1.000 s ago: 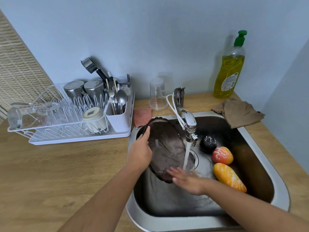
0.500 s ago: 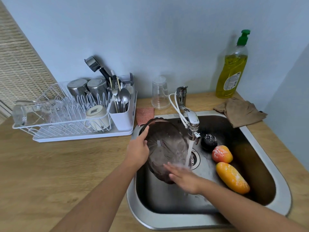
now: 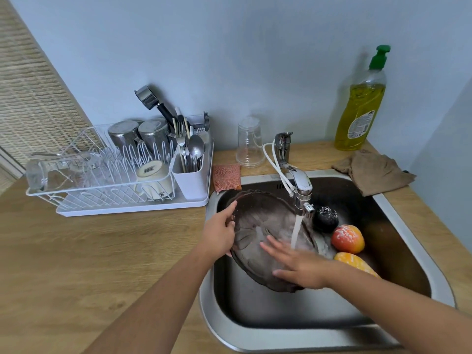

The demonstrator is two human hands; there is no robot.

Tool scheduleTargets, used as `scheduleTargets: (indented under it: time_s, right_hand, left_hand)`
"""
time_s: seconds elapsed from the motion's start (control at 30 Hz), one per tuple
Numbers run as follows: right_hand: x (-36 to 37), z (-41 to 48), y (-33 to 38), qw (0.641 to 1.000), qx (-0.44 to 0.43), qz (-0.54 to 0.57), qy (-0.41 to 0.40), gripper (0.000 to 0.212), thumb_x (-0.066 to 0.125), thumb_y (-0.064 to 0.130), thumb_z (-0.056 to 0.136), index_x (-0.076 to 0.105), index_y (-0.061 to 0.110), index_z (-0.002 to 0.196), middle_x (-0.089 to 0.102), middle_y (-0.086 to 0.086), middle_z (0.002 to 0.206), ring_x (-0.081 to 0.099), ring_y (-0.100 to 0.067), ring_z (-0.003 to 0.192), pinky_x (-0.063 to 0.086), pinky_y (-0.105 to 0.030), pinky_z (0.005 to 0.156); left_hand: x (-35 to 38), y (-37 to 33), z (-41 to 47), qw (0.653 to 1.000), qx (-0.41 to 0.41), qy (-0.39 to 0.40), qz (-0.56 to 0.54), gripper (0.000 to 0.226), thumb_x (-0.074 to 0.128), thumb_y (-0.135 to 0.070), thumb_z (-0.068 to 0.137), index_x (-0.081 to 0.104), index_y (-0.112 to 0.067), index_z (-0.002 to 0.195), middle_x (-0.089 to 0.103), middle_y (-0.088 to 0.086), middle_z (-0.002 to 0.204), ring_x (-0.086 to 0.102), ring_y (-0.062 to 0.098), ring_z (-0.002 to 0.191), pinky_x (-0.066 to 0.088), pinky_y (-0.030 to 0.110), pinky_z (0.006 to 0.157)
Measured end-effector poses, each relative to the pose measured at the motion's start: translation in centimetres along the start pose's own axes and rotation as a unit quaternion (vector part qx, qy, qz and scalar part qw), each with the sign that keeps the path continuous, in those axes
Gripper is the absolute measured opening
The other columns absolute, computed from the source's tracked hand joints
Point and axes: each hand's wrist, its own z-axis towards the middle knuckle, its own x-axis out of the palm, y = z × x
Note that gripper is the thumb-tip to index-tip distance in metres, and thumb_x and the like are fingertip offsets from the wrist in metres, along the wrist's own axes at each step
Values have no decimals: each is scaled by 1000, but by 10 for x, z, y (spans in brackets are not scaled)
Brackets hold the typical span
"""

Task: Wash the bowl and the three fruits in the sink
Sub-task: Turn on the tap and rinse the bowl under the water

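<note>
You've got the bowl (image 3: 258, 233) tipped up on edge inside the sink (image 3: 419, 254), dark translucent glass with a scalloped rim and a pressed leaf pattern. Your left hand (image 3: 219, 233) grips its left rim, thumb over the edge, the other fingers hidden behind the glass. Your right hand (image 3: 298, 267) lies flat against the inner face, fingers (image 3: 270, 247) spread and released, holding nothing. Water (image 3: 295, 233) runs in a thin stream from the chrome tap (image 3: 297, 182), landing just beyond those right fingertips.

Past the stream, to the right of your right hand, sit the three fruits: a round dark fruit (image 3: 325, 218) speckled white, a red-and-yellow fruit (image 3: 347, 238) with a frosted look, and an orange fruit (image 3: 356, 263) partly hidden by your forearm.

The sink is brushed steel, set into a wood-grain worktop (image 3: 76, 251). Left of your left fingers stands a white wire dish rack (image 3: 102, 175) with steel cups, cutlery and a mug; its printing is too small to read. Behind the tap stands an upturned clear plastic cup (image 3: 250, 145); near it lies an orange mesh scrubber (image 3: 226, 176). At the far right are a crumpled brown cloth (image 3: 373, 172) and a yellow soap bottle (image 3: 362, 106) with a green pump and an unreadable label.
</note>
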Motion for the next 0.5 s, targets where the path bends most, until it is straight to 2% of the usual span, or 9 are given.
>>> scheduleTargets:
  time_s: [0.03, 0.1, 0.17, 0.2, 0.3, 0.37, 0.43, 0.47, 0.5]
  right_hand:
    - [0, -4, -16, 996, 35, -77, -5, 63, 26, 50, 98, -5, 35, 151, -12, 8, 159, -13, -12, 145, -6, -50, 118]
    - [-4, -4, -44, 973, 92, -204, -56, 62, 14, 50, 95, 2, 29, 152, -4, 5, 161, -13, -16, 146, -27, -49, 107]
    - [-5, 7, -45, 960, 141, -204, -126, 66, 7, 49, 92, 3, 24, 153, -2, 2, 162, -12, -22, 147, -43, -45, 94]
    - [-5, 16, -37, 962, 160, -166, -146, 65, 11, 48, 95, 0, 22, 153, -4, -1, 162, -10, -24, 147, -44, -43, 94]
    - [0, 33, 3, 987, 130, 0, -99, 65, 17, 53, 97, -21, 32, 146, -26, -2, 156, -19, -21, 144, -21, -54, 113]
    - [0, 22, 20, 995, 48, 82, -40, 69, 23, 56, 97, -22, 35, 145, -34, 7, 151, -25, -13, 140, 1, -55, 118]
    - [0, 6, 10, 998, -4, 55, 11, 68, 25, 57, 96, -15, 38, 148, -29, 10, 152, -21, -8, 138, 2, -48, 120]
    - [2, 0, -3, 1000, -7, 12, 16, 65, 19, 59, 95, -10, 37, 150, -21, 9, 156, -17, -6, 138, -3, -46, 119]
    - [3, -5, -17, 999, 8, -44, 4, 67, 8, 65, 91, -2, 36, 151, -11, 7, 159, -15, -7, 139, -9, -45, 117]
  left_hand:
    - [-1, 0, -2, 1000, -8, 12, 1, 53, 42, -7, 99, 38, -36, 144, 53, 0, 134, 68, 31, 92, 60, 42, 76]
    - [2, 2, -8, 999, -22, 41, 8, 53, 41, -9, 100, 36, -36, 145, 49, 0, 137, 68, 27, 84, 61, 31, 59]
    - [8, 3, -11, 999, -19, 40, 5, 53, 40, -10, 100, 35, -36, 146, 49, 1, 140, 66, 22, 86, 58, 21, 52]
    - [11, 2, -11, 999, -18, 30, -1, 53, 41, -10, 100, 35, -36, 145, 50, 2, 140, 64, 19, 89, 56, 18, 51]
    - [10, -2, -6, 1000, -8, 6, -7, 52, 42, -9, 99, 37, -35, 144, 55, 2, 135, 59, 7, 79, 50, 8, 49]
    - [5, -3, -3, 1000, 5, -10, 2, 53, 43, -7, 99, 38, -34, 144, 56, 1, 133, 62, 8, 84, 54, 10, 63]
    - [1, 0, 0, 1000, 8, -17, 14, 54, 43, -6, 98, 38, -34, 144, 56, 2, 136, 66, 23, 100, 56, 30, 86]
    - [0, 3, 1, 1000, 2, -12, 10, 55, 43, -5, 98, 38, -35, 144, 55, 2, 135, 68, 29, 96, 58, 38, 83]
    - [0, 4, 0, 1000, -5, -5, 5, 55, 42, -6, 98, 37, -36, 144, 54, 0, 134, 70, 31, 85, 61, 40, 72]
